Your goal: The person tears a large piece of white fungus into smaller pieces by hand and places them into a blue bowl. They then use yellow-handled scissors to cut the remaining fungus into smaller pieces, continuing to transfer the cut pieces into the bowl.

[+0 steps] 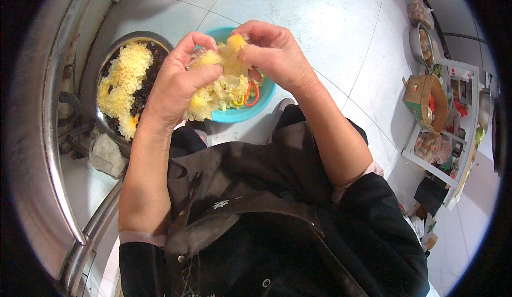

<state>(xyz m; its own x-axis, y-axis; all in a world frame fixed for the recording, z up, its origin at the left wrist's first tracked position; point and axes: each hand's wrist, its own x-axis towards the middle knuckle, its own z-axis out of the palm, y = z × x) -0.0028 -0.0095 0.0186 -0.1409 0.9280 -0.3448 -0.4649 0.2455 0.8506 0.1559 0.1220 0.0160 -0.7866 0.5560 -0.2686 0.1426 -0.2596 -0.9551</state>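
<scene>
A big metal bowl (pixel 137 35) holds frilly yellow bits (pixel 130 65) over dark bits (pixel 144 86), just beside a blue tub (pixel 234 116). Above the tub, near its far edge, the left hand (pixel 178 81) and right hand (pixel 277 54) pinch a fluffy yellow clump (pixel 230 61) in their fingers. A red loop (pixel 257 94) is by the tub's right edge.

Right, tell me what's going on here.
A person's left hand and right hand pinch frilly pale-yellow snow fungus, by its look, over a turquoise basin. More lies in the basin, beside a red looped handle, probably of scissors. To the left, a metal bowl holds dark pieces partly covered by yellow frilly bits.
</scene>
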